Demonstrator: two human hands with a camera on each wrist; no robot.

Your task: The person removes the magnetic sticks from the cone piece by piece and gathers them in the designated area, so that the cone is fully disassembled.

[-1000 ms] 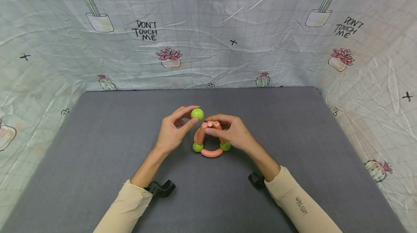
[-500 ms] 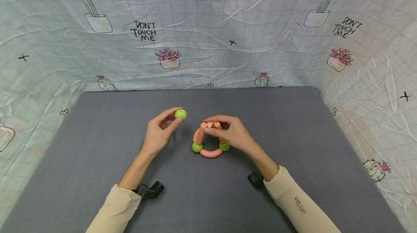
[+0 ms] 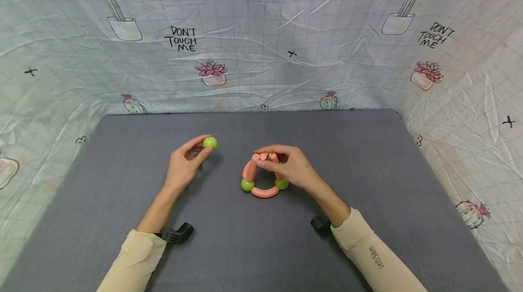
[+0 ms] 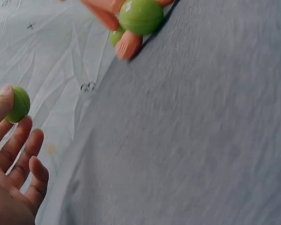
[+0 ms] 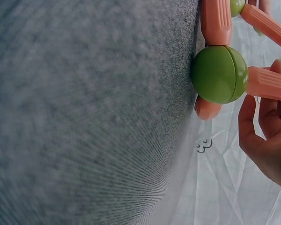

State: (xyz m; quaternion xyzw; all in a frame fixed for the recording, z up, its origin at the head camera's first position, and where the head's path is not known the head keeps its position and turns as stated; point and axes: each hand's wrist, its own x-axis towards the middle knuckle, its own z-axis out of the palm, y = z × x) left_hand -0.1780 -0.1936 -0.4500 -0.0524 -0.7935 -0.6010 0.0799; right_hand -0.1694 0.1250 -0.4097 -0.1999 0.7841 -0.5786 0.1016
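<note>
Thumb and fingertips of my left hand (image 3: 182, 165) pinch a green ball (image 3: 210, 142) with a seam round it, held up off the table to the left of a toy frame. In the left wrist view that ball (image 4: 19, 105) sits between thumb and index finger while the other fingers are spread. The frame joins green balls (image 3: 247, 185) with a curved orange piece (image 3: 264, 192) along its base, and straight orange rods (image 3: 252, 168) lean inward to bare top ends. My right hand (image 3: 291, 165) holds the rods near their tops, covering part of the right side.
A grey tabletop (image 3: 261, 246) extends all round the frame. Behind it and at both sides hangs a pale cloth (image 3: 261, 78) printed with cacti. A black wrist camera (image 3: 177, 234) is strapped at the left wrist, another device (image 3: 321, 225) at the right.
My left hand has moved away to the left with the green ball, from right beside the rod tops. My right hand and the frame have stayed where they were.
</note>
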